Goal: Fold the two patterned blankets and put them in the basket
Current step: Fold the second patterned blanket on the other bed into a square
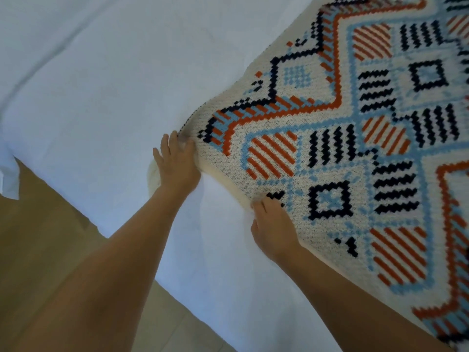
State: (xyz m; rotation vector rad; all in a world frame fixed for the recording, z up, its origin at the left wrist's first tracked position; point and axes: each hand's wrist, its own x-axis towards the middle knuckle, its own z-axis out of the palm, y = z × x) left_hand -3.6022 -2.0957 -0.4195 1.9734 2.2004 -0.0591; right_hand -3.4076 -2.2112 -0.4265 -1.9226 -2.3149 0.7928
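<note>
Both hands clamped on blanket [342, 148] corner, center frame: left hand [177, 161] at tip, right hand [271, 224] lower; rest runs upper right.

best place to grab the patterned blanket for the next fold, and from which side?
The cream border at the near corner, where the left hand and right hand already pinch it. The patterned blanket lies spread flat on the white bed, so only its edge offers a grip. Come from the bed's bare side and slide fingers under that slightly raised edge.
</note>
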